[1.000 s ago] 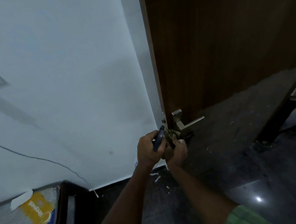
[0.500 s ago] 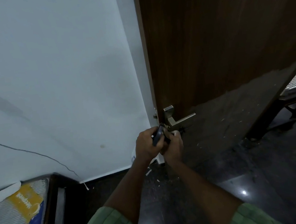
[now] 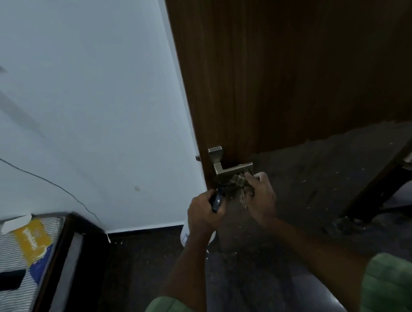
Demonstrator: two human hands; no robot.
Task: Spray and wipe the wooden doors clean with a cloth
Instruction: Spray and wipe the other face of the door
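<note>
Door: the wooden door (image 3: 291, 53) fills the upper right of the frame, its free edge running down the middle beside the white wall (image 3: 75, 107).
Handle: a metal lever handle (image 3: 230, 167) sits near that edge at centre frame, its long axis pointing toward the right of the frame.
Right hand: the right hand (image 3: 260, 196) has its grip closed around a bunched cloth (image 3: 239, 181), pressed up just under the lever and touching it.
Left hand: the left hand (image 3: 203, 213) grips a dark, narrow object, probably the spray bottle (image 3: 216, 201); only a short stretch shows between the fingers, so I cannot tell its nozzle direction.
Key relation: the lever lies directly above the cloth hand, with the door face spreading up and to the right from there; the right hand is nearer the handle and panel, the left nearer the door's edge.
Likely step: wiping around the handle, judged from the cloth's position.
Next move calls for: travel along the lever's length, then up onto the panel.
Elsewhere: a striped mattress (image 3: 1, 261) lies at lower left; dark floor (image 3: 309, 194) below.
</note>
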